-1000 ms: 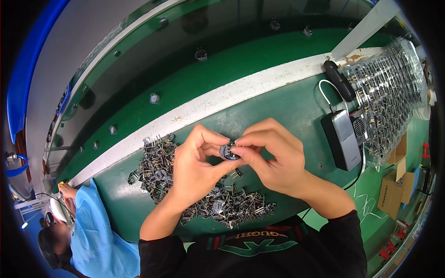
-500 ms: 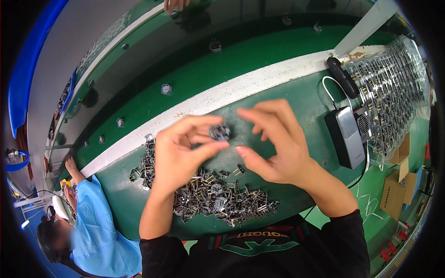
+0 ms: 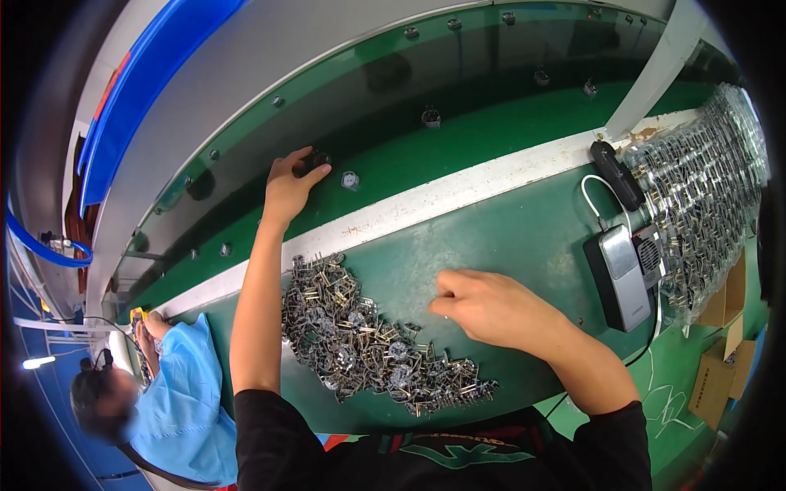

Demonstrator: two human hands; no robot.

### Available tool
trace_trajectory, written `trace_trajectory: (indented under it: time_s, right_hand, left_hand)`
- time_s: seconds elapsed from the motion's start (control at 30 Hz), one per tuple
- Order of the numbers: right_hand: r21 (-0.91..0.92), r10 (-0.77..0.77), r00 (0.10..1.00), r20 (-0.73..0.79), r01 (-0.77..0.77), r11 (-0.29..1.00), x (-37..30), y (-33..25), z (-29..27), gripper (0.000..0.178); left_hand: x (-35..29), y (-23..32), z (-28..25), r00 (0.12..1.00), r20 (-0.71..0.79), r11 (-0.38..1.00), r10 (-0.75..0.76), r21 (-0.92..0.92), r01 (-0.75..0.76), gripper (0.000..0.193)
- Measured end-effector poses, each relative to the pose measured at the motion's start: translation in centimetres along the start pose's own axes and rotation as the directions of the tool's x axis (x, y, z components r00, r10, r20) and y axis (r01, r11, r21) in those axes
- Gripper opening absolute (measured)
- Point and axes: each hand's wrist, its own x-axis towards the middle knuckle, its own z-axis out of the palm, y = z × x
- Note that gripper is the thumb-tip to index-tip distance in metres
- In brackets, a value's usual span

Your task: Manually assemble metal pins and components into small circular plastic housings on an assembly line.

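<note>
Stretched out over the green conveyor belt (image 3: 393,155), my left hand (image 3: 288,190) grips a small dark round part (image 3: 318,160) between thumb and fingers. A similar grey-white round part (image 3: 350,180) lies on the belt just right of that hand. My right hand (image 3: 491,307) is above the green tabletop (image 3: 524,237) with its fingers curled in; what they hold, if anything, is hidden. Between my forearms spreads a heap of small black parts with metal pins (image 3: 368,344), some with clear round tops.
A white rail (image 3: 393,217) divides tabletop and belt, where several more round parts sit. At right are a black-and-silver power bank (image 3: 618,278) with a white cable, a black cylinder (image 3: 616,176) and stacked clear trays (image 3: 704,196). A person in blue (image 3: 184,393) works at left.
My left hand has moved from over the table out to the belt with the dark round part. The right hand has lowered and curled its fingers. The view has shifted.
</note>
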Motion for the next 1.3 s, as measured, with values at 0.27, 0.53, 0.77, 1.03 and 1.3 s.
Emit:
trace_trajectory:
  time_s: [0.27, 0.53, 0.77, 1.03, 1.3]
  right_hand:
    - [0.126, 0.151, 0.951, -0.271, -0.121, 0.985, 0.0, 1.4, -1.3, 0.010]
    - [0.101, 0.075, 0.911, -0.405, -0.038, 0.994, 0.8, 1.3, -1.7, 0.006]
    - [0.705, 0.530, 0.789, -0.311, -0.183, 0.685, 1.0, -0.1, -2.3, 0.010]
    - [0.558, 0.374, 0.679, -0.632, 0.064, 0.828, 1.2, -0.9, -1.3, 0.013]
    - [0.276, 0.172, 0.680, -0.713, 0.046, 0.960, 1.6, -1.6, -0.9, 0.015]
  left_hand:
    - [-1.4, 6.5, 0.2, 0.843, 0.286, 0.884, 0.455, -0.027, -0.467, 0.041]
    - [-5.2, 11.2, -0.7, 0.962, 0.267, 0.754, 0.049, -0.642, 0.140, 0.039]
    - [-10.0, 15.1, -2.6, 0.808, 0.570, 0.392, 0.148, -0.784, 0.481, 0.045]
    - [-13.2, 16.1, -2.2, 0.866, 0.441, 0.461, 0.235, -0.835, 0.301, 0.038]
    - [-14.4, 16.3, -1.4, 0.907, 0.350, 0.507, 0.232, -0.840, 0.194, 0.037]
